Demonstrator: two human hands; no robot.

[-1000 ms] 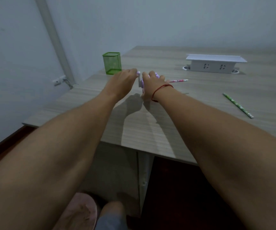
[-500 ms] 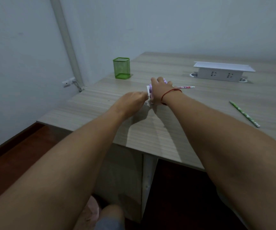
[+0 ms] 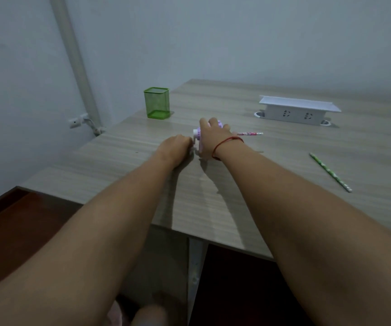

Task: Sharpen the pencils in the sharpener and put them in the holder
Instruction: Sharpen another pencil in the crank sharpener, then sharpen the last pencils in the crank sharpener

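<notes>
Red string (image 3: 227,142) on wrist, right hand (image 3: 214,135) lies over purple sharpener (image 3: 198,137), fingers curled down round its top, gripping it. Left hand (image 3: 174,148) just left of sharpener, fingers curled on white crank (image 3: 192,150). 1 pink pencil (image 3: 248,133) sticks out of sharpener's right side. 1 green pencil (image 3: 330,171) lies on wooden table (image 3: 237,196) well apart to right. Green mesh holder (image 3: 157,103) stands beyond left hand

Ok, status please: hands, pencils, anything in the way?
Right hand holds sharpener, left hand grips its crank. Pink pencil in sharpener; green pencil on table, holder without pencils. Nothing in the way.
</notes>
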